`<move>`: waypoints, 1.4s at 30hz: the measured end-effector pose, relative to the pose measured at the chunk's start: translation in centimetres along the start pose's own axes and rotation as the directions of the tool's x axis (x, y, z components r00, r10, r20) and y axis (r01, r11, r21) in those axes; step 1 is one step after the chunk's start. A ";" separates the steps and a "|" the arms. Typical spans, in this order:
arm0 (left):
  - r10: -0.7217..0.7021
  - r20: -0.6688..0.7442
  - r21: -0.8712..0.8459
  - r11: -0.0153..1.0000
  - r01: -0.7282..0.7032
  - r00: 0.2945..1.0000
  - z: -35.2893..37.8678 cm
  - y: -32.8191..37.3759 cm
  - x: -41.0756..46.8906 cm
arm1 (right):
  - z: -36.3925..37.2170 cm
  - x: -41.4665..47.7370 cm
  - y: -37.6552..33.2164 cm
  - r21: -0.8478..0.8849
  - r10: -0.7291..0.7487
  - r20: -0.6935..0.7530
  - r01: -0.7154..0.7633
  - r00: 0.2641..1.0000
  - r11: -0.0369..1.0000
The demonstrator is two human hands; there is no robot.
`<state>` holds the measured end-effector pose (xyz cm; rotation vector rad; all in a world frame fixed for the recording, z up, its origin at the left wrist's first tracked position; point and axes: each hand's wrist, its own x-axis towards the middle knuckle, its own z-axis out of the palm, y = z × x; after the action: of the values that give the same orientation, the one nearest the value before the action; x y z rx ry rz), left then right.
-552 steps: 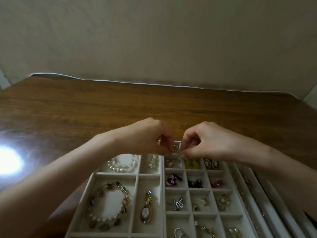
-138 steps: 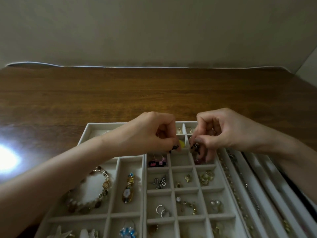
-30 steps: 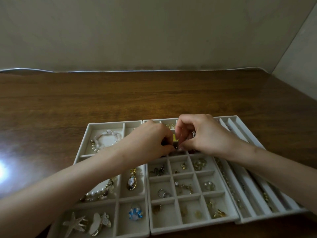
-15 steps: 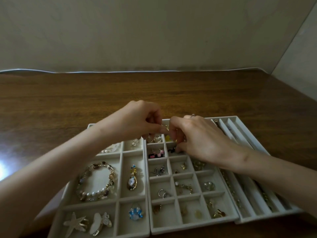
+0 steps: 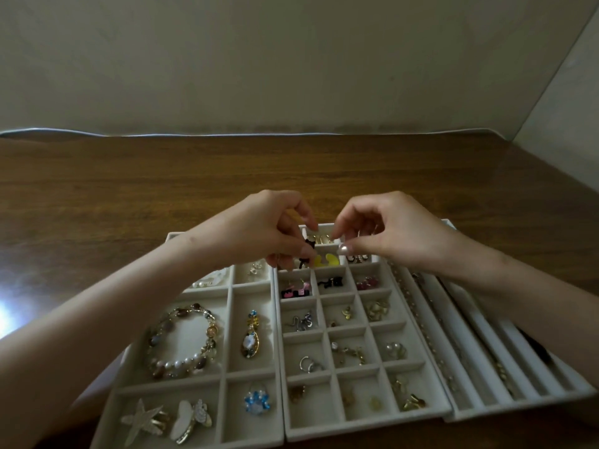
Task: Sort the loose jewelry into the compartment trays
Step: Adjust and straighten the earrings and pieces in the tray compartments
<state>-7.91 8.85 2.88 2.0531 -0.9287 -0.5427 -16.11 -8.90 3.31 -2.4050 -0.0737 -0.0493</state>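
Head view: small black earring (image 5: pixel 309 245) pinched in left hand (image 5: pixel 259 236) grip; pearl stud (image 5: pixel 343 249) pinched in right hand (image 5: pixel 402 231) grip. Both pieces held just above far compartments of middle tray (image 5: pixel 366 427), set on wooden bench (image 5: pixel 129 189).

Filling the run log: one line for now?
left hand: pinches small black charm | right hand: pinches pale round pearl | both over white compartment tray

Home rm: wood table (image 5: pixel 129 189), plain wall (image 5: pixel 291 59)
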 end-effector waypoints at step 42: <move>0.071 -0.030 0.219 0.974 -0.063 0.997 2.3 -0.5 0.0 | 0.7 0.0 1.5 -0.006 0.032 0.177 -0.031 0.984 0.999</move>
<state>-9.13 7.91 1.15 2.2099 -1.0711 -0.3786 -16.00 -9.55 1.73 -2.4083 -0.1182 0.1798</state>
